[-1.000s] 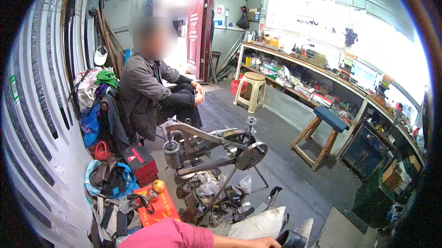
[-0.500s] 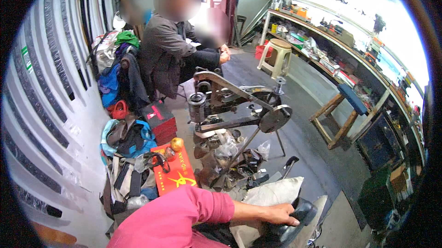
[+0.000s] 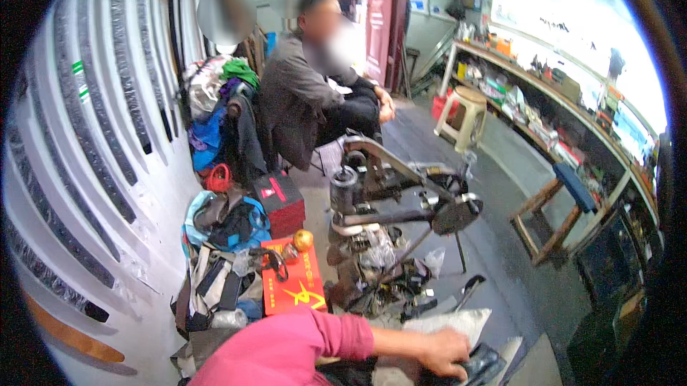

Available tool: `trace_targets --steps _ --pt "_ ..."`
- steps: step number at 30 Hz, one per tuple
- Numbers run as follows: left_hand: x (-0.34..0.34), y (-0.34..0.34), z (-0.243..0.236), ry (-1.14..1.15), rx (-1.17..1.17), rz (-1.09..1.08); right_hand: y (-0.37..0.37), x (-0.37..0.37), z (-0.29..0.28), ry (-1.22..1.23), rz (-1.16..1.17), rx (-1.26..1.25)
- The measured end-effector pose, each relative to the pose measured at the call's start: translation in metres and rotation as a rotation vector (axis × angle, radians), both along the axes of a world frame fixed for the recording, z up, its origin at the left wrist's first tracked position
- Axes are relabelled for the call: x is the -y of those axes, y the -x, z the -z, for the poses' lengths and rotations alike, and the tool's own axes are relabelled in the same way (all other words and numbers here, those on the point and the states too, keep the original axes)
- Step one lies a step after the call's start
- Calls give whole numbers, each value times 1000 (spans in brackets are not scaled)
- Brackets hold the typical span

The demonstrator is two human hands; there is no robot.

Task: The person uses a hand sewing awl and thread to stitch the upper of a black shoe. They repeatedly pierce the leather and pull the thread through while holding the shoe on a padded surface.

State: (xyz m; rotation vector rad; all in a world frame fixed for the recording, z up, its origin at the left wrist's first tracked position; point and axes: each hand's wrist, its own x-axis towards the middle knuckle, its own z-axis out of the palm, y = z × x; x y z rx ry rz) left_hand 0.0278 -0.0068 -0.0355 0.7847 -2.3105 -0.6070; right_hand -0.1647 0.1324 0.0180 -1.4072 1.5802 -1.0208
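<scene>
My left hand (image 3: pixel 445 352), its red sleeve coming from the lower edge, reaches right with the fingers curled down at the near edge of a black leather shoe (image 3: pixel 485 363). Motion blur softens the fingertips, and the shoe's lower part runs out of the picture. Beneath both lies a pale beige cloth (image 3: pixel 458 320) across my lap. My right hand is out of view. Ahead stands a dark metal shoe-stitching machine (image 3: pixel 401 185) on thin legs, with a round wheel (image 3: pixel 458 214) at its right.
Tools and scraps (image 3: pixel 379 278) litter the floor under the machine. On the left are a red-orange box (image 3: pixel 293 293), a dark shoebox (image 3: pixel 279 203) and heaped bags. A person (image 3: pixel 300 92) sits beyond. A wooden stool (image 3: pixel 551 207), a plastic stool (image 3: pixel 461 117) and a loaded workbench (image 3: pixel 551 74) line the right.
The view has swung, so the scene sits farther right and lower. My left hand has shifted on the shoe, its fingers now bent downward. The seated person's head is raised.
</scene>
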Motion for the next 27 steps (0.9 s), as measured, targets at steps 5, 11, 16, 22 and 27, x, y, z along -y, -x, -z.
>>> trace_targets --steps 5,11,16,22,27 --pt "16 -42 -17 -669 -207 -73 -10 6 6 -36 60 -37" --pt "8 -1 -21 -1353 -1194 175 -18 9 2 -109 155 158" --pt "36 2 -19 -1337 -1186 126 -23 19 -4 -180 160 197" --pt "92 -45 -24 -842 -1336 -491 -24 18 -4 -168 162 238" --pt "4 -4 -37 -266 -548 -364 -23 14 -5 -97 145 388"
